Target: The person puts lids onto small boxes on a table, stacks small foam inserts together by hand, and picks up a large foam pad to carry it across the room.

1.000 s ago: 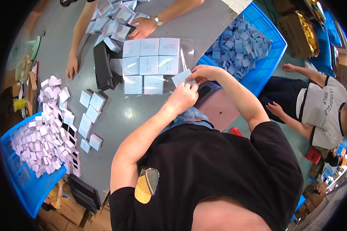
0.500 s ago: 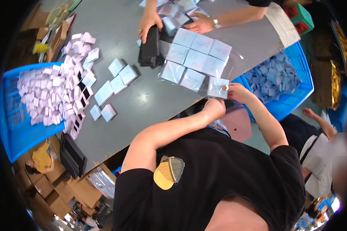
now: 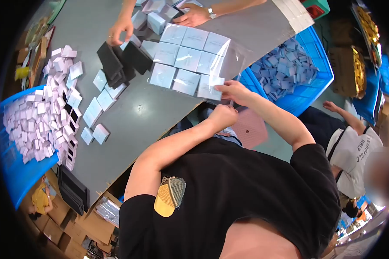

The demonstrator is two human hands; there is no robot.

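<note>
Pale blue-white square boxes [image 3: 187, 58] lie in a three-by-three block inside a clear plastic bag [image 3: 238, 56] at the table's near edge. My right hand [image 3: 235, 92] is closed on the near right corner box [image 3: 208, 88], fingers on its right side. Just below, my left hand [image 3: 224, 115] is a fist at the table edge, gripping what looks like the loose end of the bag; its fingertips are partly hidden. Across the table a co-worker's hand [image 3: 120, 32] hovers above black rectangular pads [image 3: 110, 64]. The co-worker's other hand [image 3: 193, 15] rests by a heap of boxes [image 3: 156, 21].
Left, a blue crate [image 3: 15, 183] spills many small white boxes [image 3: 39, 123] onto the grey table [image 3: 129, 125]. Several loose boxes [image 3: 100, 103] lie mid-table. Another blue crate [image 3: 322, 73] with bluish boxes stands right. A person in a white shirt [image 3: 354, 159] is at right.
The corner box, tilted out before, now lines up with the other boxes. The co-worker's hand has let go of the black pads, which lie spread out. My view has shifted.
</note>
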